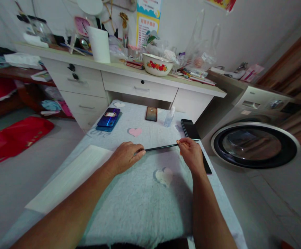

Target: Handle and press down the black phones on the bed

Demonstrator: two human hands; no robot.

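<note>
Both hands hold a thin, dark phone-like slab (161,147) by its two ends, above the cloth-covered table. It is seen edge-on, so its face is hidden. My left hand (126,156) pinches the left end between thumb and fingers. At the other end, my right hand (191,155) has its fingertips closed on the corner. Just beyond the right hand lies a black phone (191,129). Another dark phone (206,164) is partly covered by that hand. Farther back are a blue phone (109,117), a brown phone-shaped item (151,113) and a clear spray bottle (169,117).
A white paper sheet (69,178) lies along the table's left side. Behind stands a white desk (140,84) with a paper roll (99,45) and a flowered bowl (157,65). To the right is a washing machine (254,114); a red bag (17,136) lies left.
</note>
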